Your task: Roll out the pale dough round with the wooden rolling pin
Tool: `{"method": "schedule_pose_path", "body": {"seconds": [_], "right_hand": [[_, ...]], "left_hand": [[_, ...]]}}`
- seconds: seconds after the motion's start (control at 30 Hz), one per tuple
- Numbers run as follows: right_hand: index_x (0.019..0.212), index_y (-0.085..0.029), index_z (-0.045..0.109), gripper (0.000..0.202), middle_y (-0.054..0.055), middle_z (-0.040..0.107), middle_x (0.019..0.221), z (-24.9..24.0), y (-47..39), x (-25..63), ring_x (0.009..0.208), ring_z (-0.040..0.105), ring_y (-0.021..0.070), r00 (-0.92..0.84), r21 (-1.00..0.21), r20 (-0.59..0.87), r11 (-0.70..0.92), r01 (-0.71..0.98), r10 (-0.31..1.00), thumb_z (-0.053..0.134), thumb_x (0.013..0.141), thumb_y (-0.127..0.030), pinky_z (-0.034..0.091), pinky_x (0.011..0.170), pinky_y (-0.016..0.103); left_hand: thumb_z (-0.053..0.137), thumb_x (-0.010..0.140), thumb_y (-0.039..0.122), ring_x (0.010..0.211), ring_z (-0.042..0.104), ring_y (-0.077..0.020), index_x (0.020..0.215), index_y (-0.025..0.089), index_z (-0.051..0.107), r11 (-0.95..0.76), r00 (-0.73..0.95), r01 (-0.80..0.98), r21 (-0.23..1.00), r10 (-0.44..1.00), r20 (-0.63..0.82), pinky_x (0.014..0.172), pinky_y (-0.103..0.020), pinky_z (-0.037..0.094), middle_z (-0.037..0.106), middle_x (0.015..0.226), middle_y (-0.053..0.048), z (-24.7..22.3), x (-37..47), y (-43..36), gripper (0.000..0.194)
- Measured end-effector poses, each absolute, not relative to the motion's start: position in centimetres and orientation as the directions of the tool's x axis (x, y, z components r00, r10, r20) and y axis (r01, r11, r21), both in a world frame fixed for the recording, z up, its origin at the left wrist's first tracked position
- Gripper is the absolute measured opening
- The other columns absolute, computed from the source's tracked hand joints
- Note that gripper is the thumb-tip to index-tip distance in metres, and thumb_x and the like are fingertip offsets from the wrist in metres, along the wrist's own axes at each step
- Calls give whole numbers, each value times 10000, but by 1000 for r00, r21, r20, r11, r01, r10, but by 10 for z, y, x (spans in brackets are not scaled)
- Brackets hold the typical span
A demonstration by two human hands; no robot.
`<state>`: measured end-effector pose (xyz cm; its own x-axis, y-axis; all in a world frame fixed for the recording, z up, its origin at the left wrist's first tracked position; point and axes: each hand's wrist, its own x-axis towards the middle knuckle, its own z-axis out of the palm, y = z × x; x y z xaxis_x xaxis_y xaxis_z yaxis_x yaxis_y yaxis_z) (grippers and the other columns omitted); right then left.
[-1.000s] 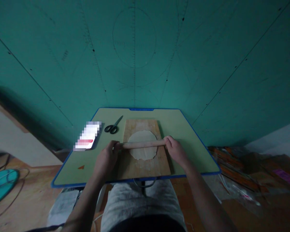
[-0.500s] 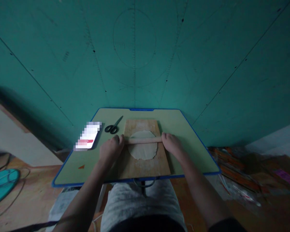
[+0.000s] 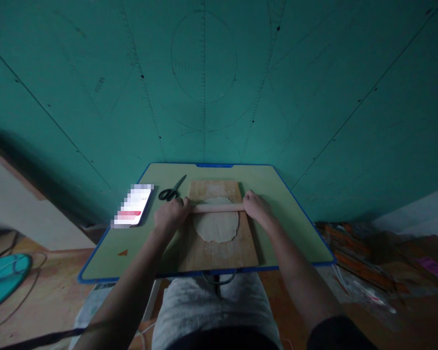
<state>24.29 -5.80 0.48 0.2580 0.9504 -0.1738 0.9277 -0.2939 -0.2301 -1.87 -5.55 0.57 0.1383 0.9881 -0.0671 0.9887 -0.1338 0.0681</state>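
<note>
- In the head view there are two hands, one rolling pin, one flat round of dough and one wooden board. Clock places here go around the middle of the dough, with 12 toward the wall.
- The left hand is near 9 o'clock. Its fingers are curled tight around one end of the pin.
- The right hand is near 2 o'clock. Its fingers are wrapped around the other end.
- The dough lies on the board (its edge is a bit wavy). The pin lies across its 12 o'clock part, almost level, and most of the dough shows on the 6 o'clock side.
- One table with a blue edge is under the board.
- One pair of black-handled scissors is at 10 o'clock, just beside the left hand.
- One phone is a little past 9 o'clock, with a blurry screen.
- One small orange triangle is between 8 and 9 o'clock.
- A second ago, the pin was across the dough's middle and more slanted. Now both hands and the pin are farther toward 12 o'clock. The scissors, phone and triangle have stayed put.
</note>
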Motion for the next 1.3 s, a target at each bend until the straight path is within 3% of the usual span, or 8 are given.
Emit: {"method": "schedule_pose_path", "body": {"seconds": [0.2,0.67,1.0,1.3], "right_hand": [[1115,-183,623,339,154,697,1143,2,-50,243,1019,672,256,263,-260,-155,-296,919,952,329,971,-269,470,793,325],[1068,-171,706,417,165,708,1160,5,-26,243,1048,669,286,281,-273,-140,-310,911,949,358,947,-367,487,799,333],[1039,-195,738,415,144,731,1120,6,-9,241,1018,683,273,318,-276,-85,-329,903,944,375,925,-362,485,771,321],[993,-205,752,336,131,744,1076,9,5,236,1005,683,242,329,-261,-17,-322,910,944,459,920,-350,472,758,286]], "left_hand": [[276,965,368,883,693,-357,981,133,715,-24,37,988,150,995,-87,698,-439,523,711,927,-229,3,-17,-42,498],[275,944,448,1013,683,-379,1016,106,728,116,-90,972,203,987,-134,774,-435,535,713,1066,-249,10,-10,-22,573],[304,944,486,1102,664,-370,1129,93,699,112,-88,981,157,984,-154,859,-429,519,699,1161,-243,18,-5,-6,587],[346,926,384,1074,681,-350,1142,99,695,146,-132,983,114,984,-122,836,-418,533,703,1142,-241,23,3,8,500]]}}
